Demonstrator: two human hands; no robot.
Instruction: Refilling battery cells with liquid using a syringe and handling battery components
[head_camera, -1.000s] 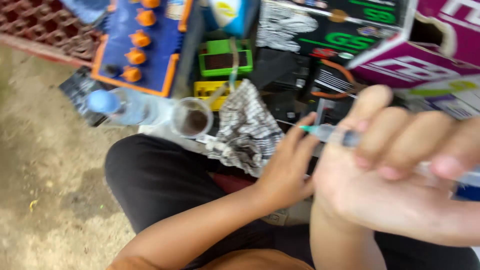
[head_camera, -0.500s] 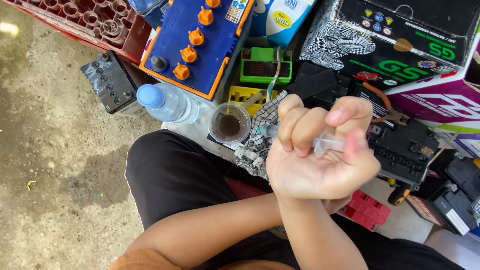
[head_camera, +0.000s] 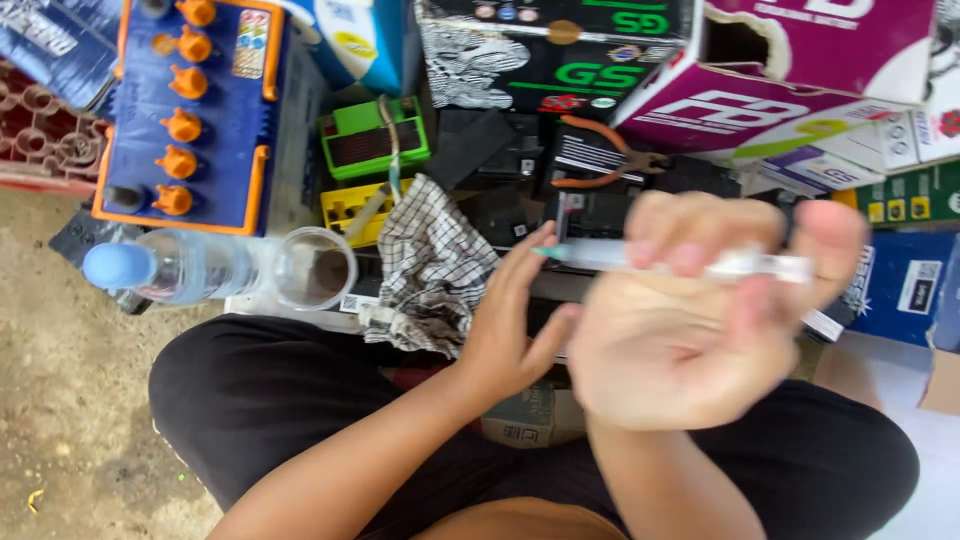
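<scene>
i see my right hand (head_camera: 690, 330) with its grip clamped on the syringe (head_camera: 660, 260), tip pointing left; my left hand (head_camera: 515, 320) with fingers apart touches the tip.

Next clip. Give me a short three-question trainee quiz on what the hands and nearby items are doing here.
1. True or false: the right hand holds a syringe.
2. Which lies closest to the left hand? A) checked cloth B) pliers C) blue battery
3. Fill in: beside the clear cup lies a water ____ with a blue cap.

Key
1. True; its tip points at the left fingertips.
2. A
3. bottle
</scene>
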